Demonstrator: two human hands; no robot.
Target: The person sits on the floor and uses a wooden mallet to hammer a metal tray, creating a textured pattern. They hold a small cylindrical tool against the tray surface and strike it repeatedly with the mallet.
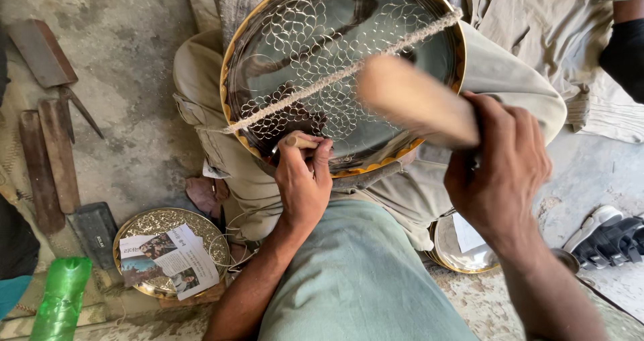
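Head view, the only view. A large round metal tray (376,66) with a gold rim rests tilted on the person's lap, braced against the bent knees, apparently so its face meets the tool squarely. A twisted cord (349,69) runs diagonally across the face, seemingly as a guide line or tie. An engraved pattern of looping scales covers much of the dark surface.

The left hand (303,180) sits at the tray's lower edge. Its fingers (322,154) are closed around a small punch (300,141), the tip set against the metal near the pattern.

The right hand (496,173) is raised above and to the right of the tray, fingers wrapped tightly around a wooden-handled mallet (416,99), blurred by motion.

On the floor (134,59), left of the legs: a smaller ornate brass plate (137,223) with printed paper (171,257) on it, several flat iron tools (47,160), and a green plastic bottle (60,301). Another shiny dish (449,250) lies under the right forearm. Dark sandals (610,240) lie at far right.
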